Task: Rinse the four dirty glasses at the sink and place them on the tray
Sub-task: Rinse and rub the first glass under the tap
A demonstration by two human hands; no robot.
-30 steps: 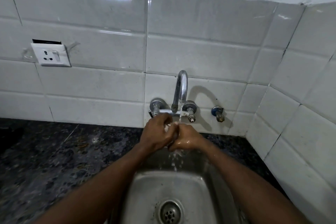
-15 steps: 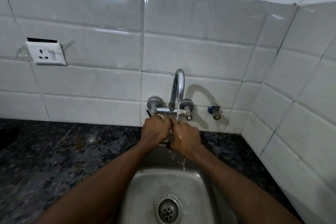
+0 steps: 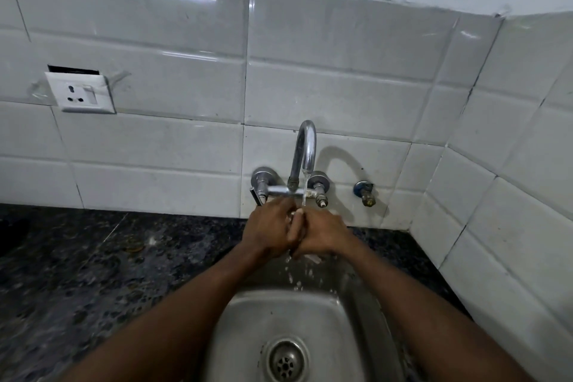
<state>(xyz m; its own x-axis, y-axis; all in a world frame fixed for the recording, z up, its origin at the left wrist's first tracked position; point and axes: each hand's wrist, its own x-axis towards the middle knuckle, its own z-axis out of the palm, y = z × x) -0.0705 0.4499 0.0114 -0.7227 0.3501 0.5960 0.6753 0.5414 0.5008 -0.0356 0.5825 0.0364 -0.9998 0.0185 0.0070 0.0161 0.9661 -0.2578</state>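
Observation:
My left hand [image 3: 269, 230] and my right hand [image 3: 324, 232] are pressed together under the running tap [image 3: 305, 146], above the back of the steel sink [image 3: 245, 332]. Their fingers curl round a small clear glass [image 3: 297, 212]. Only a pale sliver of the glass shows at the top, where the water stream lands, and another below my right hand. Water drips from the hands into the basin. No tray or other glasses are in view.
The drain [image 3: 286, 360] lies at the sink's near end. Dark speckled counter [image 3: 77, 273] spreads to the left. A white wall socket [image 3: 80, 93] sits on the tiled wall, a small valve [image 3: 365, 192] right of the tap, and a tiled side wall closes the right.
Both hands stay clasped under the stream, shifting slightly against each other. The view has tilted a little, and water keeps running.

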